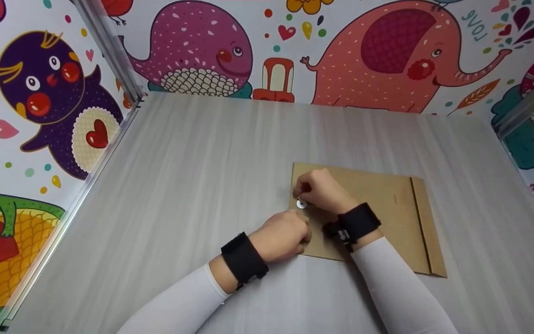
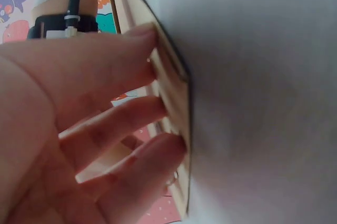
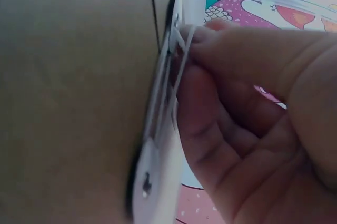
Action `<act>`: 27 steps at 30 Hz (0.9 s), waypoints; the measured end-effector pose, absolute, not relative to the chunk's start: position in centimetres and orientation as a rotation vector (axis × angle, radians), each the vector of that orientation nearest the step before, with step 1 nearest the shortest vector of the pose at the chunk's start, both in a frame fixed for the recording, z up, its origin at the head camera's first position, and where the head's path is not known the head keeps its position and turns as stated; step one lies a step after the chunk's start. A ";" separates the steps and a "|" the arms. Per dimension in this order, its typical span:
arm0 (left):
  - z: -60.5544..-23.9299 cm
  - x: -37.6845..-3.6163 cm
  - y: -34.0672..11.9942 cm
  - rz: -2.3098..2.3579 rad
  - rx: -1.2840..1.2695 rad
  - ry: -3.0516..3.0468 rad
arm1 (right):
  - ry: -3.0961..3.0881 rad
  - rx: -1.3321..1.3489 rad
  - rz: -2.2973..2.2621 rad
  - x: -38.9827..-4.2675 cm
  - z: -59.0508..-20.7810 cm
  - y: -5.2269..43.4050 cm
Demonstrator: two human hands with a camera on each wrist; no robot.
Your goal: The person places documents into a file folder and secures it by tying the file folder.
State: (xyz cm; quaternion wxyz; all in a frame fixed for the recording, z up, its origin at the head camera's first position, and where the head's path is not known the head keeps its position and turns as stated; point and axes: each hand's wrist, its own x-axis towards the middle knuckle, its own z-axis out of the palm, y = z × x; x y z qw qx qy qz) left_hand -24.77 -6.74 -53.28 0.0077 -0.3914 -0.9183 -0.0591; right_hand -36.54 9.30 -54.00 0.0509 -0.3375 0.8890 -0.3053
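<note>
A brown kraft document envelope [image 1: 369, 185] lies on the table. Two white button discs sit on it; in the right wrist view the nearer disc [image 3: 144, 197] has a metal rivet, and the farther disc [image 3: 177, 10] is beside the fingertips. White string [image 3: 183, 66] stretches between the discs. My right hand [image 1: 327, 190] pinches this string between thumb and forefinger at the farther disc. My left hand [image 1: 283, 234] rests by the envelope's left edge, its thumb and fingertips touching the brown surface [image 2: 178, 97] in the left wrist view.
The grey wood-grain table [image 1: 179, 176] extends around the envelope. Cartoon-printed panels stand at the back and sides, with a metal frame strip [image 1: 67, 208] along the left edge. Black bands [image 1: 244, 260] circle both wrists.
</note>
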 end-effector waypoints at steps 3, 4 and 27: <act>-53.3 -24.6 -6.5 -0.185 -1.215 -2.886 | 2.747 -0.970 -0.938 -36.6 -53.9 9.7; -53.3 -24.6 -6.5 -0.191 -1.212 -2.888 | 2.764 -0.953 -0.946 -36.6 -53.8 9.9; -53.5 -26.1 -8.1 -0.313 -1.019 -2.899 | 2.851 -0.198 -0.910 -37.4 -50.2 17.4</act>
